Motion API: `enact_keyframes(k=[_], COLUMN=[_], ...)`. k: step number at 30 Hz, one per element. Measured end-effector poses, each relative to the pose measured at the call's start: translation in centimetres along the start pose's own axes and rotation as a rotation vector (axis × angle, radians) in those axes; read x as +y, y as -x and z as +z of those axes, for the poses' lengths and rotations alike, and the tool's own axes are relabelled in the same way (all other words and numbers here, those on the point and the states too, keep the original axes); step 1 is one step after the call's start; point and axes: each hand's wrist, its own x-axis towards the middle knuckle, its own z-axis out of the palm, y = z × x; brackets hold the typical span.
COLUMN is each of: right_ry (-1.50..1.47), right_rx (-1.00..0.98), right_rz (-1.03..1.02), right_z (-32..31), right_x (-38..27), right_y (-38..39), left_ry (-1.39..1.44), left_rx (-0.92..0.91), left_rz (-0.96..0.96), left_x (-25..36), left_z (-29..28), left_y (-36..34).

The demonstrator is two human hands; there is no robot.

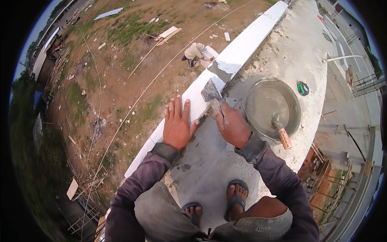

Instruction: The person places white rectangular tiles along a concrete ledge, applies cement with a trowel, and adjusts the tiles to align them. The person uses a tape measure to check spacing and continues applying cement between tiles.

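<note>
Grey mortar filled the pan (272, 105) at two o'clock; right hand (233, 127) gripped a trowel (212, 93), left hand (176, 126) lay flat, fingers spread, on the white ledge (238, 52).

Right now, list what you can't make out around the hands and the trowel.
Head view only:
- Trowel handle: hidden inside the right hand.
- Left hand palm: pressed flat on the white ledge, underside unseen.
- Second tool in the mortar pan: tip buried in mortar.
- Person below: too small.
</note>
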Motion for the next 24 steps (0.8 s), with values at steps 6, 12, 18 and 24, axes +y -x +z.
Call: enact_keyframes(k=[6, 12, 18, 24], right_ry=[0.147, 0.148, 0.100, 0.060], right_rx=[-0.006, -0.008, 0.019, 0.033], right_rz=[0.092, 0.092, 0.023, -0.030], right_z=[1.6, 1.5, 1.7, 2.2], right_x=[0.7, 1.1, 0.6, 0.8], right_y=[-4.1, -4.3, -3.9, -3.6], left_ry=[0.002, 0.036, 0.023, 0.035], left_rx=[-0.022, 0.031, 0.022, 0.012], left_rz=[-0.027, -0.013, -0.012, -0.012], left_x=[0.0, -0.2, -0.1, 0.0], left_z=[0.2, 0.5, 0.3, 0.1], left_y=[-0.1, 0.1, 0.0, 0.1])
